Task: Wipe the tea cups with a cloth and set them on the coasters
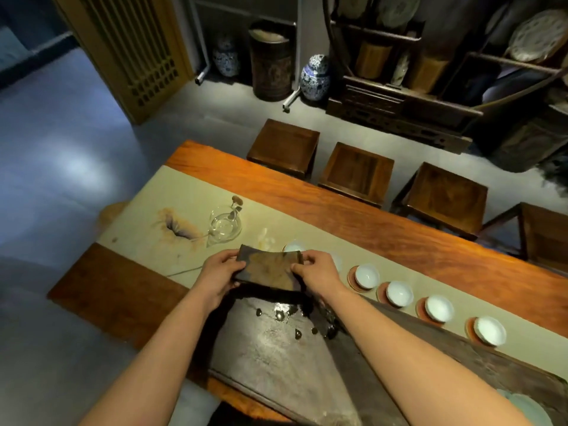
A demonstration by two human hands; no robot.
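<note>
— Above the near edge of the table runner (307,238), what are the 2 hands doing?

— Both are closed on 1 folded brown cloth (270,269). The left hand (216,276) pinches its left end, the right hand (316,270) its right end. It is stretched flat between them, long axis running left to right, roughly along the runner, just over the far edge of the dark stone tea tray (276,348).

— How many tea cups?

— 4 white cups sit clear in a row along the runner toward the table's right end, each on 1 round reddish coaster: cup 1 (366,275), cup 2 (399,293), cup 3 (439,308), cup 4 (489,331), mouths up. A 5th pale cup (293,245) peeks out behind the cloth; another pale shape by the right hand is too hidden to tell.

— Anything else on the runner?

— 1 glass pitcher (224,226), toward the table's left end, spout pointing at the near edge. Beyond the far edge stand 4 wooden stools (356,172).
</note>
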